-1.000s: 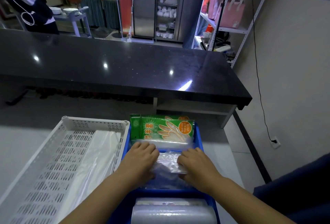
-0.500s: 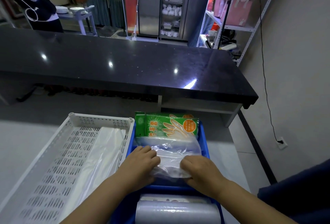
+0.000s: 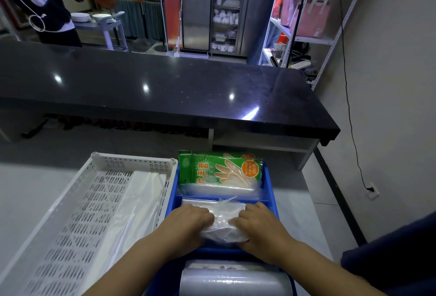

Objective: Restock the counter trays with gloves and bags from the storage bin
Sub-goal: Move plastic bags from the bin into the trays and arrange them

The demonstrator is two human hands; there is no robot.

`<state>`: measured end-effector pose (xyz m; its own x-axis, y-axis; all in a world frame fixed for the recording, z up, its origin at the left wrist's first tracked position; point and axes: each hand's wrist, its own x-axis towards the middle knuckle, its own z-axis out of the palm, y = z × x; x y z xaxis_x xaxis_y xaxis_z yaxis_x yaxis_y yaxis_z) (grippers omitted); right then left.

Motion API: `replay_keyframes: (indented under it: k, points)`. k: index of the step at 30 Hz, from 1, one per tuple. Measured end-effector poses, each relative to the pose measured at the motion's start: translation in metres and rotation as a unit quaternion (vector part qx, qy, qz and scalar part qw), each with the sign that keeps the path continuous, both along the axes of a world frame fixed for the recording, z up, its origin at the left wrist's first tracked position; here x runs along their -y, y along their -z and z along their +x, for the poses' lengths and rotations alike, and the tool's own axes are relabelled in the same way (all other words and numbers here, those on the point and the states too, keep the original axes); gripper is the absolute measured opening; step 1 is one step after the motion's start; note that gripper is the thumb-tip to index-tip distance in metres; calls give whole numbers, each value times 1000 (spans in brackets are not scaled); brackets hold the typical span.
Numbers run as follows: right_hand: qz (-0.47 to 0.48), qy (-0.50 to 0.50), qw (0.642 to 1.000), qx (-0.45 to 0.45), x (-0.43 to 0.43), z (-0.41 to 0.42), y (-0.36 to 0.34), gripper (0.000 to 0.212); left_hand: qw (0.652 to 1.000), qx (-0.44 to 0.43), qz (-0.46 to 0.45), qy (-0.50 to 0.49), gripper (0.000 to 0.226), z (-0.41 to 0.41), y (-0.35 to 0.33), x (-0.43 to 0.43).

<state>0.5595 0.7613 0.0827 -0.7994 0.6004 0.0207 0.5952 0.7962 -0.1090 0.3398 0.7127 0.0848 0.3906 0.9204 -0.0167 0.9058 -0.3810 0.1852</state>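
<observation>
A blue divided tray [image 3: 267, 184] stands in front of me on the grey counter. Its far compartment holds a green pack of disposable gloves [image 3: 219, 169] propped upright. In the middle compartment lies a clear stack of plastic bags [image 3: 221, 225]. My left hand [image 3: 188, 225] grips the stack's left side and my right hand [image 3: 257, 225] grips its right side. A roll of clear film [image 3: 233, 281] fills the nearest compartment. To the left stands a white perforated basket [image 3: 99, 192] with white plastic bags [image 3: 139, 206] lying along its right side.
A long black countertop [image 3: 165, 88] runs across behind the trays. A person in an apron stands at the far left by a table of plates [image 3: 81, 17]. Metal shelving [image 3: 304, 19] with pink bags is at the back right. A black cable [image 3: 349, 97] hangs down the right wall.
Both hands have pulled the clear bag stack back toward me and pressed it down into the middle compartment. The camera view has tilted slightly.
</observation>
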Motion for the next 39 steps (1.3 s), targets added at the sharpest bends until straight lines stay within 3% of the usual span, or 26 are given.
replay_keyframes:
  k: [4,9,15,18,21,23,30,35,39]
  points:
    - [-14,19,1000,16,-1,-1,1,30,998,16,-30,-46,20,1,1,1]
    - [-138,109,984,29,-5,-2,-5,26,982,20,-135,-131,32,-3,-4,-7]
    - [-247,142,956,70,-15,-2,-8,55,959,33,-248,-134,28,-3,-8,-18]
    - [-228,135,960,91,-17,-1,-5,55,970,-9,-205,-132,31,-1,-8,-19]
    - [-88,107,985,106,-16,-3,0,46,987,-85,-77,-113,40,2,-8,-22]
    - [-27,89,990,109,-15,-5,5,41,989,-100,-41,-103,50,2,-7,-23]
    - [3,60,990,127,-14,-6,6,42,992,-90,-53,-67,53,4,6,-12]
    - [-3,122,992,34,-18,-4,-2,48,990,1,-56,-131,48,3,-2,-21]
    - [-29,114,993,-5,-16,-11,3,49,989,-51,-40,-136,36,11,-2,-25]
